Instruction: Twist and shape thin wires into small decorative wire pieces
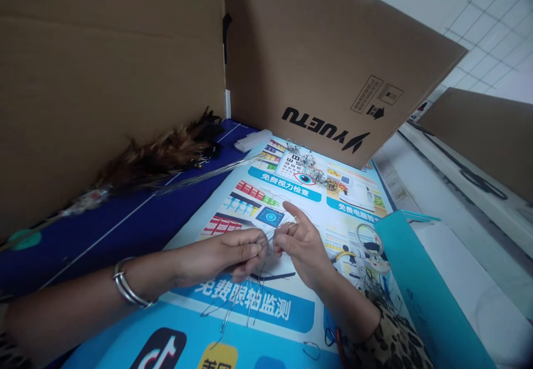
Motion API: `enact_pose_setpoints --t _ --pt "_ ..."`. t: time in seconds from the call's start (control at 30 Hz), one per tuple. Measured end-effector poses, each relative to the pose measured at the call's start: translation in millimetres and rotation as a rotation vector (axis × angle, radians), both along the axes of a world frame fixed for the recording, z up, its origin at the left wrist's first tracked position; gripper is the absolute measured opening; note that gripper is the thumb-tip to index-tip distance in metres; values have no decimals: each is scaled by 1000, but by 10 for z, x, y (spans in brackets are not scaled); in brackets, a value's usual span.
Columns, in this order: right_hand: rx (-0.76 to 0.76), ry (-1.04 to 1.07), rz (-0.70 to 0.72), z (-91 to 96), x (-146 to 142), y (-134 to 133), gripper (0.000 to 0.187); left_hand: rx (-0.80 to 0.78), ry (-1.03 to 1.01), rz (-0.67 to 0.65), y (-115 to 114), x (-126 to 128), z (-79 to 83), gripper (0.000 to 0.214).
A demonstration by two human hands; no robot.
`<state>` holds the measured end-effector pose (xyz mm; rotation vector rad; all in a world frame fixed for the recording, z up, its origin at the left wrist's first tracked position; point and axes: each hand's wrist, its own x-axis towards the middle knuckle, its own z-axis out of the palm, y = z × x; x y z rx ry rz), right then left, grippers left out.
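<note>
My left hand point(239, 251) is closed around a small bundle of thin metal wires point(227, 314). Their bent lower ends hang below my fingers, and the upper parts run up toward my right hand point(302, 247). Thumb and fingers of the right hand pinch together at the wires, while its index finger points up and away. Exactly which strands the right hand grips is hard to make out. Both hands are close together above the printed poster sheet point(266, 352). A short loose loop of wire point(311, 351) lies near the front.
Curled wire clusters point(308, 162) lie farther back, beside long straight wires point(208, 173). A brown feather bundle point(154, 158) rests at left. Cardboard walls point(300, 52) stand behind. At right are a clear ring point(369, 239), a red-handled tool point(341, 348) and a teal box point(420, 291).
</note>
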<state>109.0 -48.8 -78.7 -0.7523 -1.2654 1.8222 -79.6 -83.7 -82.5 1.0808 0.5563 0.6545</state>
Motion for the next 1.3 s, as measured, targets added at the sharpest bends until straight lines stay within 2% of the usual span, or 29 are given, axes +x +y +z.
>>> enact_pose_setpoints --t 0.13,0.2,0.37,0.5,0.6,0.7,0.8,0.87,0.97,1.07,1.2,1.3 --pt "8 37 -12 10 -2 -17 82 -64 -65 1 -23 28 -19 20" --pt "37 24 1 -5 -3 -21 76 -80 -73 -2 -28 41 -22 20" --pt "159 -95 115 -33 -4 -54 30 -169 -106 -4 -51 75 -37 17" --pt "374 -270 35 2 -11 -82 17 -195 -96 -21 -60 88 -72 19" --pt "527 -306 -50 49 -20 -82 14 -125 -38 10 -50 76 -86 21" --pt "596 -338 -68 104 -8 -66 16 -55 55 39 -22 45 -68 23" --pt "654 -408 -86 173 29 -40 20 67 184 170 22 14 -55 25" --pt "747 -470 -112 227 54 -28 18 133 240 289 49 5 -66 28" --pt "918 -561 -123 310 75 -35 13 145 224 366 69 8 -93 29" --pt "1015 -633 -98 350 82 -58 15 111 232 449 75 2 -102 25" --pt "1073 -705 -79 244 75 -42 19 67 317 608 113 -52 -107 23" --pt "1075 -809 -2 77 60 7 22 65 318 625 154 -94 -139 23"
